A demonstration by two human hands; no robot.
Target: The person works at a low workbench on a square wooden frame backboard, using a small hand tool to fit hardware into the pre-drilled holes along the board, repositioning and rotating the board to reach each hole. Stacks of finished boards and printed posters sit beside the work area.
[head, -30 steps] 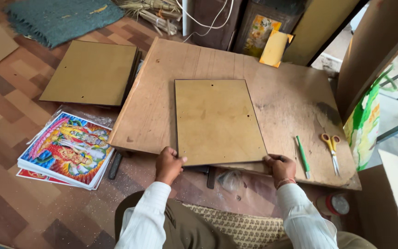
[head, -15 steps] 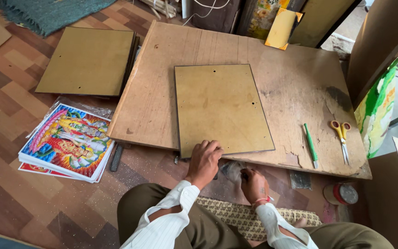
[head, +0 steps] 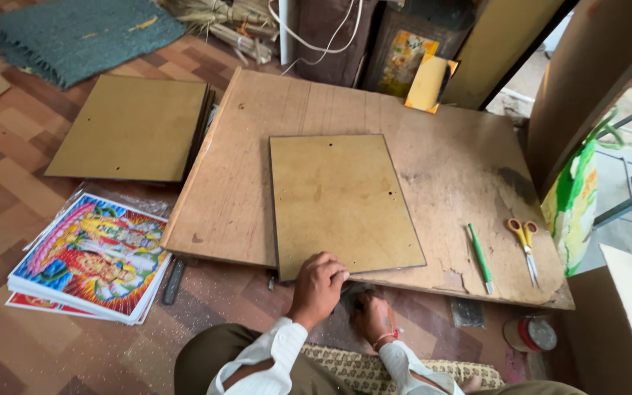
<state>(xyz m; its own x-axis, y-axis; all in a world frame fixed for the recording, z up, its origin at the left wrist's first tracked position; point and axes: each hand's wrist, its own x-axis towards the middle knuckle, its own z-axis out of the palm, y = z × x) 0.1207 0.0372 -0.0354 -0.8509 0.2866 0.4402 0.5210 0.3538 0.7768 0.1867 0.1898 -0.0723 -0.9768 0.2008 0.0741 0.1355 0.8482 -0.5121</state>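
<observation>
A seated person in white sleeves works at a low wooden tabletop (head: 448,168) set on a patterned floor (head: 9,183). The left hand (head: 319,287) rests with curled fingers on the near edge of a flat brown board (head: 338,201), which lies in the middle of the tabletop with its near edge at the tabletop's near rim. The right hand (head: 374,320) is lower, just below that rim and near the floor, fingers bent; whether it holds anything cannot be told. A red thread circles its wrist.

To the right on the tabletop lie a green pen (head: 479,257) and, just beside it, yellow-handled scissors (head: 525,245), both well apart from the board. On the floor to the left sits a stack of similar brown boards (head: 129,130), and nearer, a stack of brightly coloured prints (head: 93,256). A teal mat (head: 82,33) lies at the far left. A round tape roll (head: 529,334) sits on the floor at the near right, beside a green and yellow bag (head: 573,201).
</observation>
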